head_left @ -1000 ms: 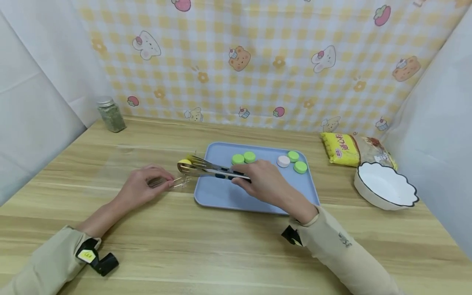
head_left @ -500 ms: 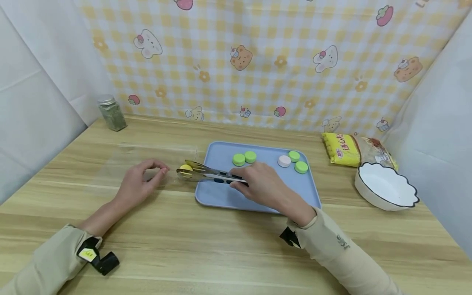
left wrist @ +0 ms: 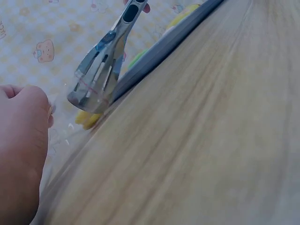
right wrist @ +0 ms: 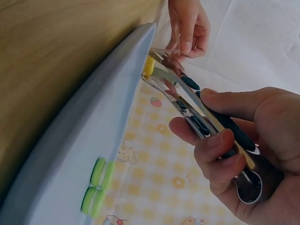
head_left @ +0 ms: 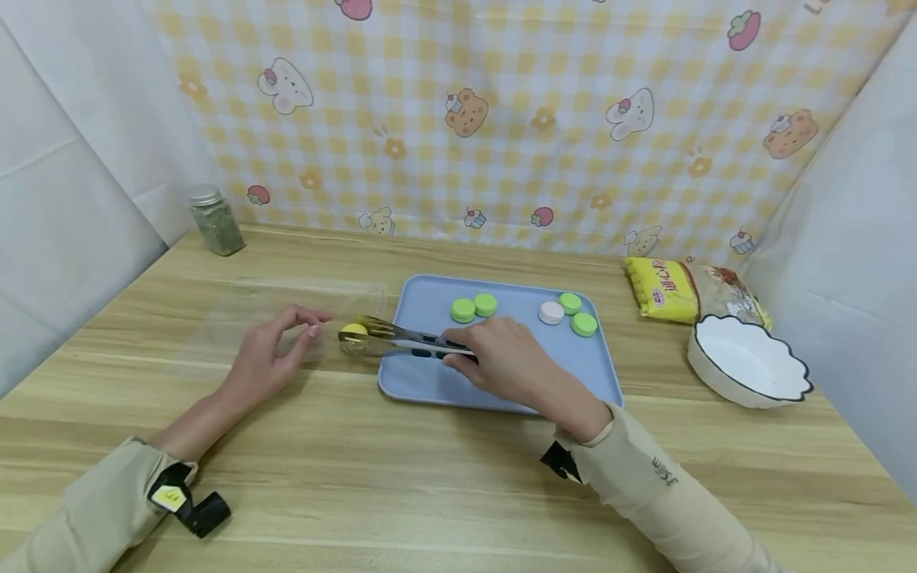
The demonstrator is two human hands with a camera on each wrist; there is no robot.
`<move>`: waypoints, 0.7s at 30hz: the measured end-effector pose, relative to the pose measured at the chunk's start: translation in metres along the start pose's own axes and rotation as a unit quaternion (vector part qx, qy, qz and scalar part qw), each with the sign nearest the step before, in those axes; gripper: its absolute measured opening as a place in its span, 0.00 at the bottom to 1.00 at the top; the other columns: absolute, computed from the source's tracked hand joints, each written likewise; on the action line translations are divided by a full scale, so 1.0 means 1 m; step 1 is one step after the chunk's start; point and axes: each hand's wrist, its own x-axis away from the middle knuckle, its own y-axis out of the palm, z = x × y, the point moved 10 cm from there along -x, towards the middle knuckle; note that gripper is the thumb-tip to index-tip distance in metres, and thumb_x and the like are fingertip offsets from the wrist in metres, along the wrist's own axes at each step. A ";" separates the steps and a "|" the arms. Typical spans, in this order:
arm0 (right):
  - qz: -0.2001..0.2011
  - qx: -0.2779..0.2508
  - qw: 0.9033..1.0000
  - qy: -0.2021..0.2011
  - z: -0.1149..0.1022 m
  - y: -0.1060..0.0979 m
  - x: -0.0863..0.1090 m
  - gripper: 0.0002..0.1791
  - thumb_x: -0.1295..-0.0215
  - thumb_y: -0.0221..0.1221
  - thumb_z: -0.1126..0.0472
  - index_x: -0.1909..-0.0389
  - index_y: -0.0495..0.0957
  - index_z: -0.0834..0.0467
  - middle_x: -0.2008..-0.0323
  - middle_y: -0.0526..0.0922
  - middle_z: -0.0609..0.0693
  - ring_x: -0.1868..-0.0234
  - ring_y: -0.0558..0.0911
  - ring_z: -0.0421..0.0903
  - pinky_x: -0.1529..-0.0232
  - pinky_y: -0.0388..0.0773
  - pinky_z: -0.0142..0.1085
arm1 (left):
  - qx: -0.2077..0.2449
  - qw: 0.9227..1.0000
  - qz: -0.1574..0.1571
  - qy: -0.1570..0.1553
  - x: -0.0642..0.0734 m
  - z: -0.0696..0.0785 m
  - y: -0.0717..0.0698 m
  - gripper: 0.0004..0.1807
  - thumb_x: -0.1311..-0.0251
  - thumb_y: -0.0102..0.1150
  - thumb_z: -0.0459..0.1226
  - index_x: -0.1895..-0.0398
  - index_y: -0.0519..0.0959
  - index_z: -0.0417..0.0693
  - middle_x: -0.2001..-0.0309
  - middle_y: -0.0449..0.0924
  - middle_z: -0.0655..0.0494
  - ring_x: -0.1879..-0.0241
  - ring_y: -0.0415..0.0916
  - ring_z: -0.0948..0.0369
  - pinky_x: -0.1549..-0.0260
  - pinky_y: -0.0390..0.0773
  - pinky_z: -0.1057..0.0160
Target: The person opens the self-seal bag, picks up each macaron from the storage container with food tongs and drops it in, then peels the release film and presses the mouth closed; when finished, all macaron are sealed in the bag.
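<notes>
My right hand (head_left: 505, 362) grips metal tongs (head_left: 408, 342) with dark grip pads, seen closely in the right wrist view. Between the tong heads sits a yellow macaron (head_left: 354, 329), left of the blue tray. The heads are at the mouth of a clear plastic bag (head_left: 222, 318) lying on the table; its film shows over them in the left wrist view. My left hand (head_left: 268, 350) pinches the bag's edge between thumb and fingertips, just left of the macaron. The film is hard to make out, so how deep the tongs reach is unclear.
On the blue tray (head_left: 458, 382) lie several green macarons (head_left: 462, 309) and a pale pink one (head_left: 551, 313). A white scalloped bowl (head_left: 748, 362) and a yellow food packet (head_left: 662, 288) stand at right. A jar of dried herbs (head_left: 217, 223) stands at back left.
The tongs and yellow macaron have shifted slightly left, farther off the tray. My left hand has drawn back a little to the left and up at the bag's mouth.
</notes>
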 end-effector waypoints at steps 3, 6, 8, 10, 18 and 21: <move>0.004 -0.011 1.000 -0.005 0.000 -0.002 -0.002 0.11 0.39 0.61 0.58 0.58 0.82 0.59 0.81 0.74 0.44 0.85 0.64 0.36 0.83 0.61 0.27 | 0.003 1.000 -0.018 0.013 0.000 0.002 0.005 0.06 0.41 0.54 0.23 0.64 0.75 0.39 0.54 0.81 0.51 0.51 0.75 0.60 0.50 0.65 0.76; 0.009 -0.024 1.000 -0.009 0.000 -0.003 -0.004 0.11 0.39 0.61 0.58 0.58 0.82 0.59 0.78 0.77 0.45 0.85 0.65 0.36 0.82 0.62 0.27 | 0.010 0.999 -0.023 0.022 0.000 0.004 0.008 0.06 0.41 0.53 0.22 0.64 0.74 0.38 0.53 0.81 0.50 0.50 0.75 0.59 0.50 0.66 0.76; 0.006 -0.027 1.000 -0.010 -0.002 -0.002 -0.006 0.12 0.38 0.61 0.58 0.57 0.82 0.59 0.77 0.78 0.46 0.85 0.65 0.36 0.82 0.63 0.27 | 0.016 0.999 -0.017 0.026 0.000 0.006 0.007 0.05 0.39 0.52 0.23 0.64 0.74 0.37 0.53 0.80 0.49 0.49 0.75 0.60 0.50 0.67 0.75; 0.001 -0.031 0.999 -0.011 -0.004 0.000 -0.008 0.12 0.38 0.61 0.58 0.56 0.82 0.60 0.76 0.79 0.46 0.85 0.64 0.36 0.83 0.62 0.27 | 0.026 0.999 -0.008 0.031 0.000 0.009 0.005 0.04 0.38 0.51 0.23 0.63 0.73 0.36 0.52 0.80 0.49 0.48 0.74 0.61 0.50 0.67 0.75; -0.016 -0.057 0.998 -0.002 -0.007 0.005 -0.013 0.13 0.37 0.60 0.58 0.55 0.82 0.60 0.76 0.80 0.47 0.86 0.64 0.35 0.83 0.61 0.27 | 0.050 0.997 0.019 0.050 -0.001 0.016 0.001 0.04 0.37 0.49 0.24 0.62 0.74 0.34 0.52 0.80 0.51 0.48 0.74 0.60 0.51 0.68 0.73; -0.013 -0.073 0.997 0.001 -0.004 0.002 -0.013 0.14 0.37 0.60 0.58 0.54 0.82 0.61 0.74 0.80 0.48 0.85 0.66 0.35 0.80 0.64 0.27 | 0.052 0.997 0.019 0.055 -0.001 0.018 0.001 0.05 0.38 0.51 0.23 0.63 0.75 0.36 0.51 0.80 0.51 0.49 0.75 0.59 0.51 0.69 0.73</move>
